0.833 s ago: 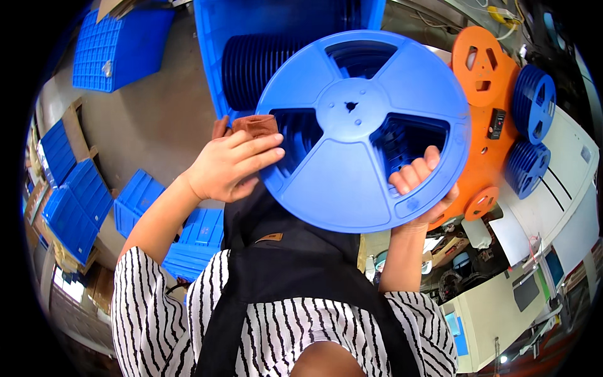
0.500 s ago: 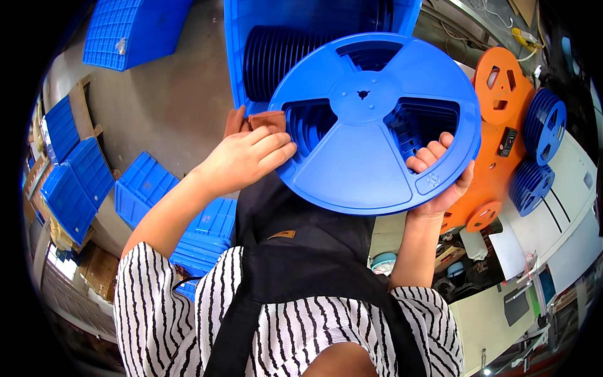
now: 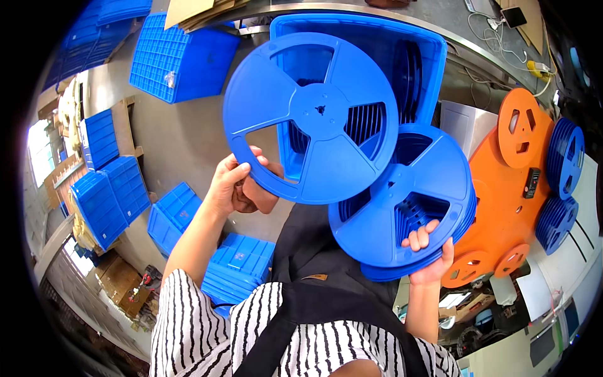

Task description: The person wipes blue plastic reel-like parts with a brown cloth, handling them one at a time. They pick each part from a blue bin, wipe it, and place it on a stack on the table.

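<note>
Head view, left hand: your left hand pinches the blue reel disc at its 8 o'clock rim, with a brown cloth bunched in the same grip.
Reel disc: raised at 12 o'clock, overlapping the stack in sight; you cannot tell whether they touch.
Right hand: your right hand grips the stack of blue reel discs at its 5 o'clock edge.
Blue crate: 1 o'clock, behind the disc.
Orange panel: 3 o'clock.
</note>
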Available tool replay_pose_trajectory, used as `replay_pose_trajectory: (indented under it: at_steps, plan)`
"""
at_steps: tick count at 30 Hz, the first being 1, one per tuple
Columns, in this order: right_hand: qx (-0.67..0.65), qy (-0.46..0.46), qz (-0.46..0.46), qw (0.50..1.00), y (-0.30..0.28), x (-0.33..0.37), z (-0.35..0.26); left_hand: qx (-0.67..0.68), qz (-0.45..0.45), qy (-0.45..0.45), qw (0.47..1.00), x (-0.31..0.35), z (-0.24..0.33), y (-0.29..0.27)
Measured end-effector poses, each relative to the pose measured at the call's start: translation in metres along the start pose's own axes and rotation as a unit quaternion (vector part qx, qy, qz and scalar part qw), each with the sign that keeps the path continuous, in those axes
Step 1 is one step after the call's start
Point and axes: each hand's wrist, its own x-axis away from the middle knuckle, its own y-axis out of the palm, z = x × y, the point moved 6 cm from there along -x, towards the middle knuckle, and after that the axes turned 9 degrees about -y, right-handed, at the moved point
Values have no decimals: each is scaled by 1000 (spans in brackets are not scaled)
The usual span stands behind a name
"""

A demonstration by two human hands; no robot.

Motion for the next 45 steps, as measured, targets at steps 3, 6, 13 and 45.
replay_pose_trajectory:
  at_steps: [3,6,13,45]
  plan:
    - [-6,4,3,1000,1,14,6,27,-50,-24,998,-8,-5,3]
    - [-8,-2,-1,1000,0,27,13,28,-88,-43,995,-14,-6,11]
    - [-7,-25,25,999,-13,82,19,-4,-69,-23,997,-62,5,39]
    - [-148,-87,-56,984,-41,101,-21,-444,3,115,888,-131,-54,180]
